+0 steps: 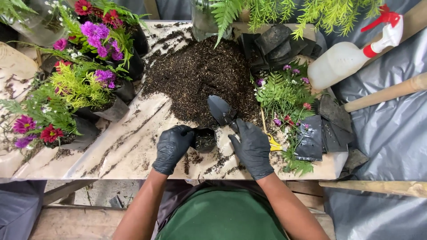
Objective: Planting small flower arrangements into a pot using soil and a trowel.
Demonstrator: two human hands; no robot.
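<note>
From the head camera, the left hand (172, 148) in a black glove wraps its fingers round a small black pot (205, 139) — the pot sits on the table (129, 151) with some dark soil inside. Just beside it, at 3 o'clock, the right hand (252, 147), gloved too, is closed tight on the handle of a small trowel (222, 111). The trowel blade points up toward 11 o'clock and rests on the edge of the big soil pile (200, 75). At 9 o'clock stand potted flowers (84, 66), pink and red. At 3 o'clock lie cut flowers and ferns (284, 95), yellow scissors (272, 141) and flat black bags (311, 138). A white spray bottle (342, 62) with a red top lies at 2 o'clock.
</note>
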